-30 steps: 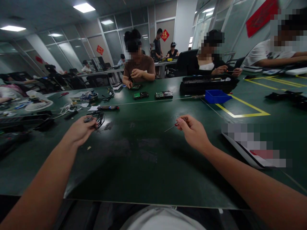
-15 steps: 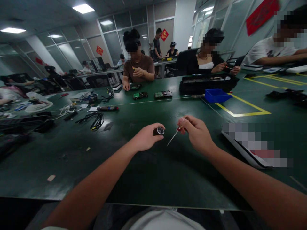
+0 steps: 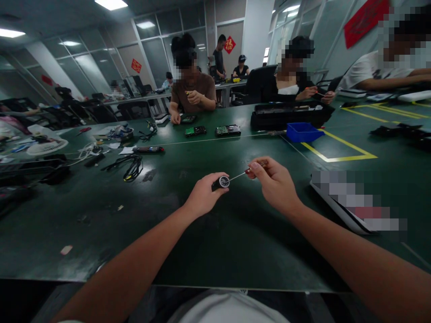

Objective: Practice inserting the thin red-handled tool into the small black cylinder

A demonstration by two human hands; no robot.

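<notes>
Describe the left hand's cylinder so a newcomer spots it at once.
Start with the green table across the picture, then find the left hand near the middle. It holds a short black cylinder with a round, pale-rimmed end on the side toward the right hand. Unlike the thin screwdriver in that hand, it is stubby and ring-ended.

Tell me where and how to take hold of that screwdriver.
Best by its red handle, fingers closing from the right, as the right hand does. The shaft is thin and points left toward the open end of the black cylinder in the left hand, so that side looks crowded. Fingers hide most of the handle.
</notes>
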